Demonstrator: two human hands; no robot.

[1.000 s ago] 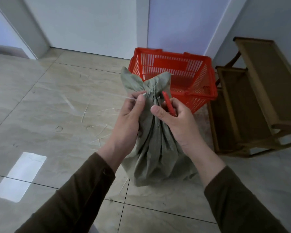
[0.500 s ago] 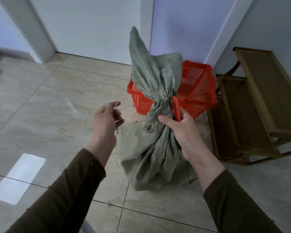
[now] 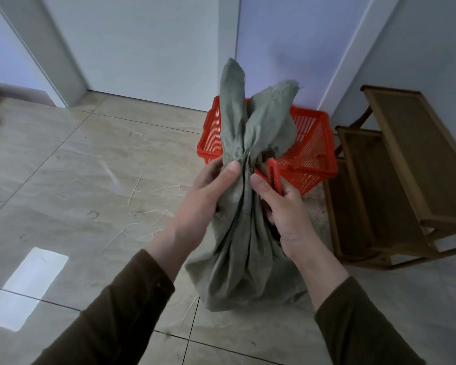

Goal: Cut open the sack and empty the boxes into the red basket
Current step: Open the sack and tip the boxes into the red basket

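A grey-green woven sack (image 3: pixel 244 254) stands upright on the tiled floor, its bunched neck held between both my hands and its loose top flaps sticking up. My left hand (image 3: pixel 208 191) grips the neck from the left. My right hand (image 3: pixel 279 204) presses the neck from the right while holding a red cutter (image 3: pixel 274 176). Behind the sack stands the red basket (image 3: pixel 311 143), partly hidden by the flaps. The boxes are not visible.
A wooden rack (image 3: pixel 395 175) stands against the wall right of the basket. White doors and a wall corner are behind. Thin cut strands (image 3: pixel 142 191) lie scattered on the floor left of the sack.
The tie at the neck is gone. My left hand let go, swung out to the left, then came back and gripped the neck. The top flaps now stand up loose.
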